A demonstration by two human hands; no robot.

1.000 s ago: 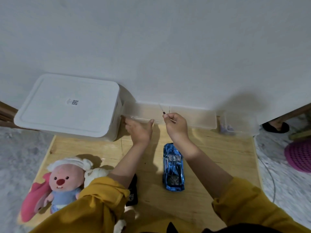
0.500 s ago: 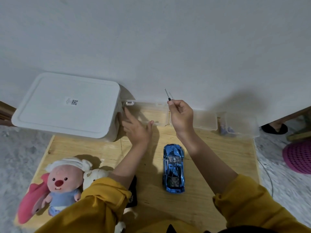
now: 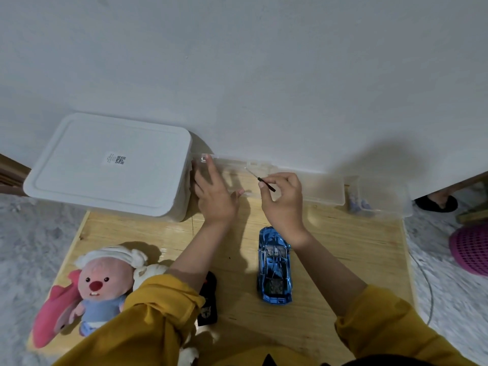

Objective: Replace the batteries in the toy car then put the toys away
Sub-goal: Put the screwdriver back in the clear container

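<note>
At the low wooden table, my right hand pinches a thin screwdriver between thumb and fingertips, the other fingers loosely curled, its tip raised over the clear plastic organizer case that sits against the wall. My left hand lies flat and spread against the case's lid, the forefinger reaching to the clasp corner beside the white storage bin; it grips nothing.

The blue toy car stands on its wheels in the middle of the table, just below my right wrist, untouched by either hand. By my reckoning the job is barely begun: the tool is in hand, but the car has not been turned over, no battery cover is visibly off and no batteries can be seen. The swap itself, the closing up and the tidying all remain. The bin's lid is on, so it would need opening if the toys go there.

The count: one toy car, one screwdriver, one clear case, one white bin. A second small clear box sits at the table's far right corner. One pink plush in blue clothes sits at the near left with a white plush tucked behind it, and one black object, possibly the remote, lies partly under my left sleeve.
</note>
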